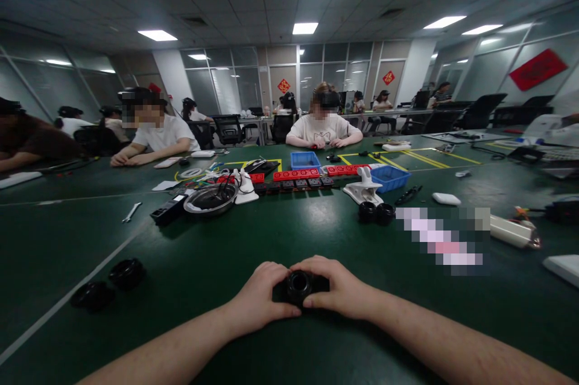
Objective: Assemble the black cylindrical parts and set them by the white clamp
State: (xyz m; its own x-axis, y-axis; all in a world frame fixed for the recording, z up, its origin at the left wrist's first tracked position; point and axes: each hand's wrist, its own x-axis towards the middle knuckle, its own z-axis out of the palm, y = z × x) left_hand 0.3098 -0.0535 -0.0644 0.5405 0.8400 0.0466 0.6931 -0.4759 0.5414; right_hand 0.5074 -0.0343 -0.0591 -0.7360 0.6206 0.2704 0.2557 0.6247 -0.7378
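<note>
Just above the green table, a small black round part with a hole through its middle [299, 283] sits between my two hands. My left hand [261, 294] curls around its left side, thumb near the bottom. From the right, my right hand [337, 288] grips it with the thumb low and the fingers over the top. Its exact kind cannot be made out. Two similar black round parts [127, 273] lie to the left on the table, and another pair [376, 212] stands beyond my right hand.
Farther back are a wrench [132, 212], a metal bowl [210, 199], red socket strips [296, 174], blue bins [389, 178] and a white clip base [363, 187]. A cylindrical silver object [513, 232] lies at right. Across the table sit co-workers [324, 125].
</note>
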